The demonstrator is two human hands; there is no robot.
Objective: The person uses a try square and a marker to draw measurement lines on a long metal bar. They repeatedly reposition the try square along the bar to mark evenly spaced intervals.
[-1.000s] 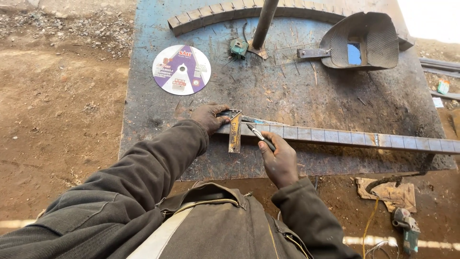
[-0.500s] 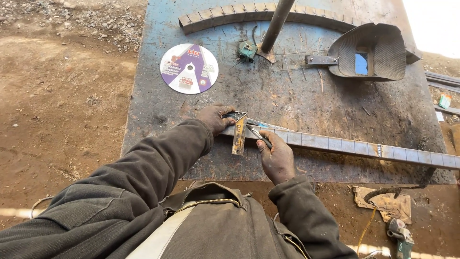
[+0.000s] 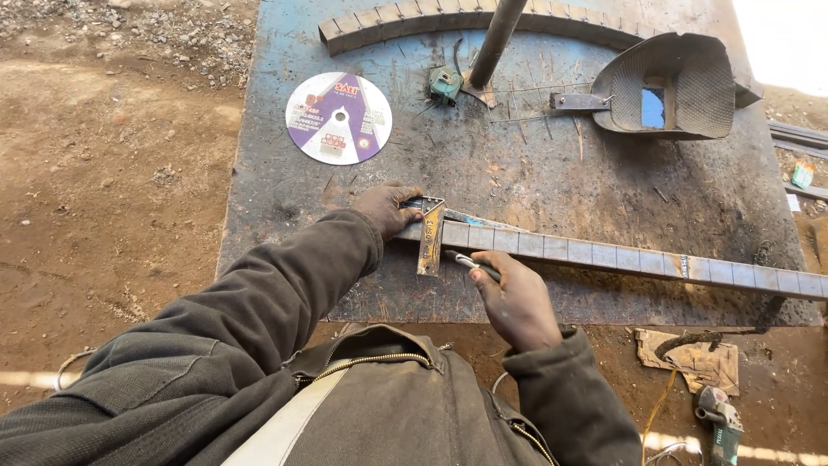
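Rusty try square (image 3: 429,237) pressed on notched steel bar (image 3: 621,257), scarred blue table (image 3: 552,181)

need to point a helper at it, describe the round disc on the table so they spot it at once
Start at the blue-grey metal table and look to its far left part, beyond the left hand. The cutting disc lies flat there, apart from everything else. It is the only round, white-and-purple thing among rusty steel pieces.

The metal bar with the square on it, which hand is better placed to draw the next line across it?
Right. The right hand holds a marker with its tip beside the square; the left hand is pinning the square on the metal bar.
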